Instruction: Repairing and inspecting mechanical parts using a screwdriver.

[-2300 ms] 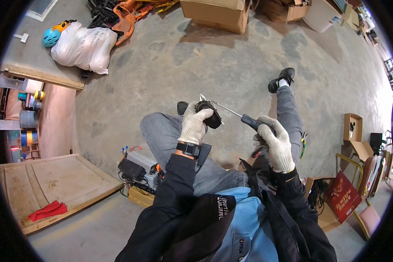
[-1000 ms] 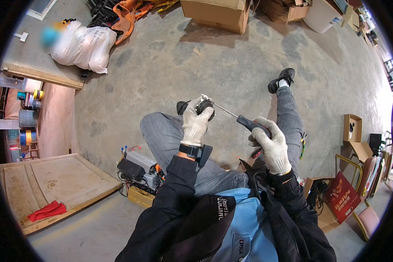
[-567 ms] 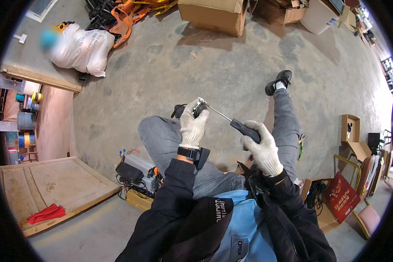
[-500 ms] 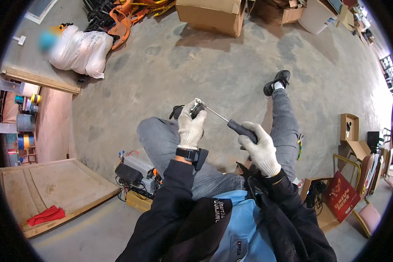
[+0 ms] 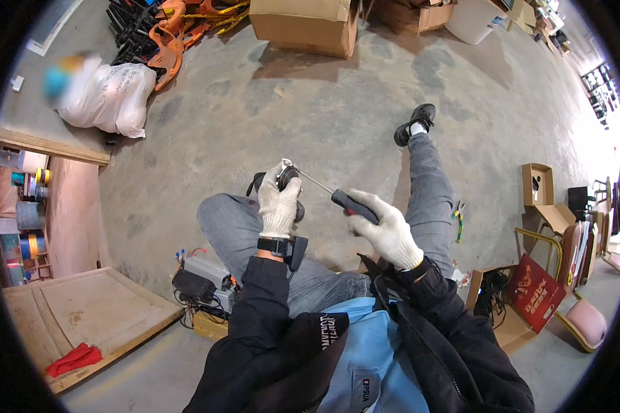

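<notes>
— What does the head view show?
— Left hand (image 5: 277,206): fingers closed on a small black part (image 5: 288,178), above the floor (image 5: 186,165). Right hand (image 5: 388,234): fingers gripping a screwdriver (image 5: 352,204), its tip apparently touching the part.

Off-white knit gloves (image 5: 387,234) with ribbed cuffs (image 5: 410,260) covered both hands (image 5: 278,204). A black strap (image 5: 273,245) carrying a bulky black device (image 5: 297,253) circled the left wrist. At six o'clock, a black jacket (image 5: 265,354) hung open over a light-blue shirt (image 5: 344,334). Grey jeans (image 5: 428,182) ended at two o'clock in a white sock (image 5: 417,129) and black shoe (image 5: 422,116).
</notes>
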